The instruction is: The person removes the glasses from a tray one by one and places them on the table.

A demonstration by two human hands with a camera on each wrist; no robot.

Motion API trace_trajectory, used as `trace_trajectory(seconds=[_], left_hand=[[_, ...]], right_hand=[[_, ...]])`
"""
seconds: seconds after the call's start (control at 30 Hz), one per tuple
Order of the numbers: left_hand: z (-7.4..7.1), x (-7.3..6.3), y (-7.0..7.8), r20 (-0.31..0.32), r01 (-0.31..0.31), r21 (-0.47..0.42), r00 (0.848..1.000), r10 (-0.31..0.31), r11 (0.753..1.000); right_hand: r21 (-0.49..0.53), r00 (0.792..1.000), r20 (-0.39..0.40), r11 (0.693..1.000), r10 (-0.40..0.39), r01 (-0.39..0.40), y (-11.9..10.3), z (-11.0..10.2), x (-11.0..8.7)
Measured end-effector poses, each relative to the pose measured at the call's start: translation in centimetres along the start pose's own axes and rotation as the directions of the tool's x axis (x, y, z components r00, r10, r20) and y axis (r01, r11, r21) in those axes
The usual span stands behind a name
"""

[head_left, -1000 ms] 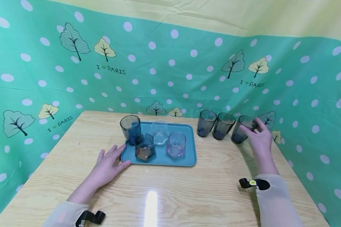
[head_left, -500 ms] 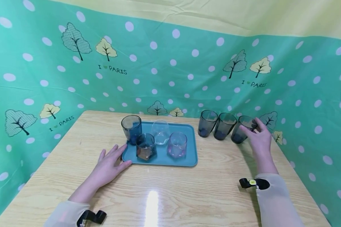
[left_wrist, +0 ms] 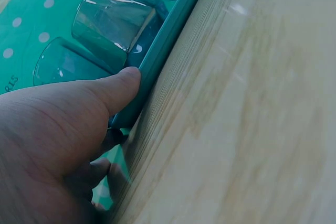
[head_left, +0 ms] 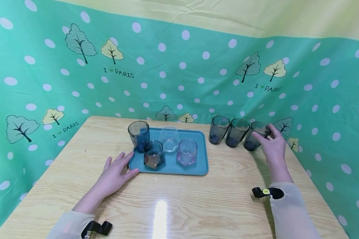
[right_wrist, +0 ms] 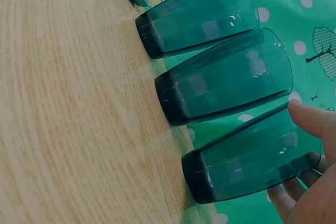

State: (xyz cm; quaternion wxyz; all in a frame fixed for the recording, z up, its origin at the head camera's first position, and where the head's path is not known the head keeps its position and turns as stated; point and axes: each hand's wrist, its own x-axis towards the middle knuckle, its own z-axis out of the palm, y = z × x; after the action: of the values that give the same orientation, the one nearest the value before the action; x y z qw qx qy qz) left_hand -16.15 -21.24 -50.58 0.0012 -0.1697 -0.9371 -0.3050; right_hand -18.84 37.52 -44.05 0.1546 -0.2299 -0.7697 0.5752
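Note:
My right hand (head_left: 274,144) grips the rightmost smoky grey tumbler (head_left: 252,140) near its rim, thumb on one side and fingers on the other. That tumbler stands upright on the table, last in a row with the middle tumbler (head_left: 235,135) and the left tumbler (head_left: 217,131). At the left, my left hand (head_left: 115,176) rests at the near left corner of a blue tray (head_left: 170,171). Its thumb (left_wrist: 126,85) lies against the tray's edge, with loosely bent fingers beside the corner. On the tray stand a tall dark glass (head_left: 138,136) and a short brownish glass (head_left: 153,156).
Also on the tray are a clear glass (head_left: 169,141) and a pinkish glass (head_left: 186,154). The wooden table (head_left: 197,205) ends at a green dotted cloth (head_left: 179,76) behind and at both sides. A bright reflection lies on the front of the table.
The view shifts very slightly. Both hands, the tray and the glasses keep their places.

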Motion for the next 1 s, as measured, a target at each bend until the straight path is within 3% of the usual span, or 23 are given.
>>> trace_trajectory(seconds=[1.0], left_hand=[[-0.06, 0.02, 0.02, -0.001, 0.001, 0.001, 1.000, -0.001, 1.000]], right_hand=[[0.057, 1.000, 0.004, 0.998, -0.017, 0.016, 0.53, 0.62, 0.29]])
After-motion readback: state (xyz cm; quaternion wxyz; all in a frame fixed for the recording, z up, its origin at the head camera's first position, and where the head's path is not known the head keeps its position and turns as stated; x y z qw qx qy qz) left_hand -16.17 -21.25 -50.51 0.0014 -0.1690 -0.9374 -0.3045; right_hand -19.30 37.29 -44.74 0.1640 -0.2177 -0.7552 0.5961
